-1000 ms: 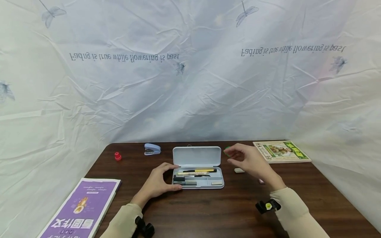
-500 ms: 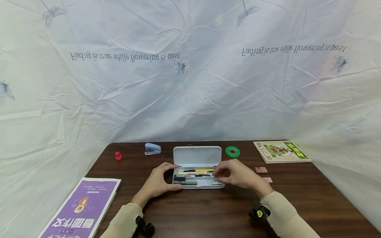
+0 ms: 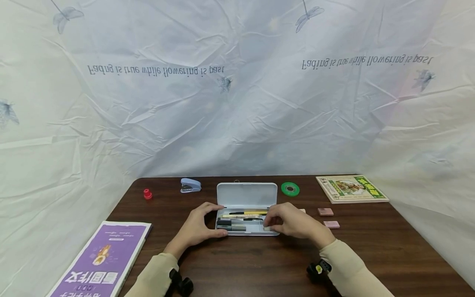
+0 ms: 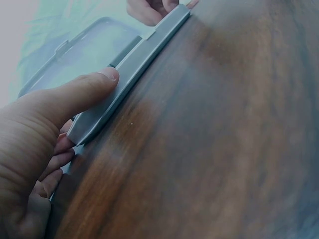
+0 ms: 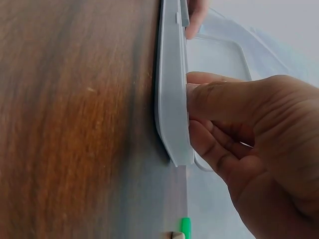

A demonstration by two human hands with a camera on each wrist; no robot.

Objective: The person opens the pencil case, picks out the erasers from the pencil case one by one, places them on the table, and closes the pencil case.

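Observation:
An open pale pencil case (image 3: 246, 195) lies on the table, its lid raised at the back. Inside are a yellow-and-black pen (image 3: 248, 213), other pens and a grey marker (image 3: 233, 228) with a dark cap. My left hand (image 3: 196, 225) grips the left end of the case, thumb along the front wall in the left wrist view. At the right front compartment my right hand (image 3: 293, 220) reaches in. Its thumb and fingertips pinch a small white eraser (image 3: 266, 229), mostly hidden by the fingers. In the right wrist view those fingertips are right at the case rim (image 5: 173, 89).
Behind the case lie a light blue stapler (image 3: 191, 185) and a green tape roll (image 3: 290, 189). Two pink erasers (image 3: 325, 211) are on the right, below a picture book (image 3: 352, 189). A red stamp-like piece (image 3: 147, 194) and a purple book (image 3: 102, 255) are on the left.
My right hand has come left and down from beside the raised lid into the case, and its fingers have closed on the white eraser. The left hand keeps its grip.

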